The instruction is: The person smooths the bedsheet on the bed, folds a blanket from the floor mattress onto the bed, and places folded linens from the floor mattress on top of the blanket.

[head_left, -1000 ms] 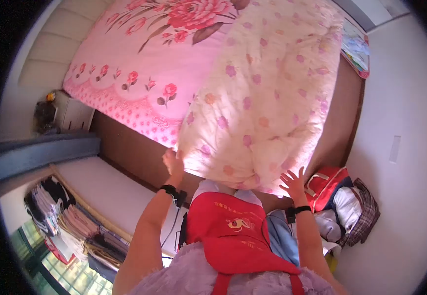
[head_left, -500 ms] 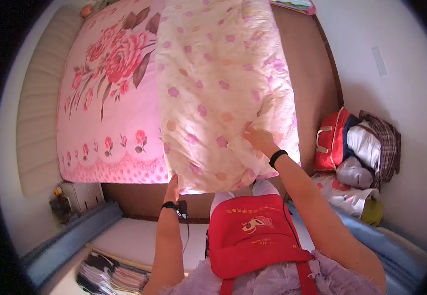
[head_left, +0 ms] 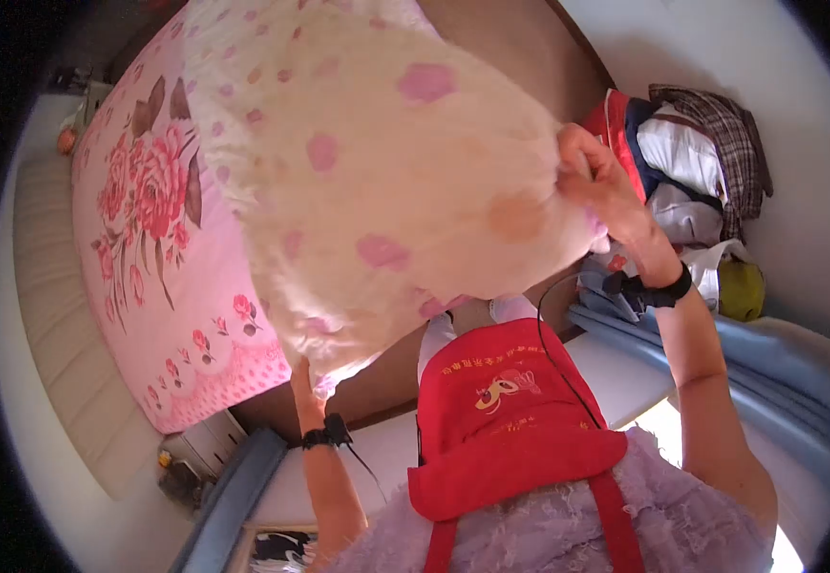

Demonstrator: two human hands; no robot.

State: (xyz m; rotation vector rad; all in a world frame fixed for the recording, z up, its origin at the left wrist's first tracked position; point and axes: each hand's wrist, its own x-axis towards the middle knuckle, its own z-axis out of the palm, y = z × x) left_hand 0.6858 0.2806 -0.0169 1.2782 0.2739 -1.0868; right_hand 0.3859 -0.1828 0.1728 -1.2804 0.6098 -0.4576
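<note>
A cream quilt (head_left: 339, 191) with purple and orange flower prints spreads over the bed and fills the middle of the view. My right hand (head_left: 611, 186) pinches its right corner and holds it raised toward me. At the quilt's lower left corner, my left hand (head_left: 308, 393) is closed on the edge, its fingers partly hidden behind the cloth. Under the quilt's left side lies a pink bed sheet (head_left: 162, 191) with large red roses. A red apron (head_left: 506, 420) hangs on my front, and each wrist wears a black band.
Beyond the quilt's right side stand a red bag (head_left: 616, 119), a plaid cloth (head_left: 721, 124) and bundled clothes. A padded headboard (head_left: 62, 286) runs along the left. Blue curtains (head_left: 749, 382) and a white ledge (head_left: 377, 458) are close to me. A small cabinet (head_left: 210, 441) stands by the bed.
My right hand has moved right and up, lifting the quilt's corner and stretching its near edge wide. The view has turned, and my left hand remains at the lower left corner.
</note>
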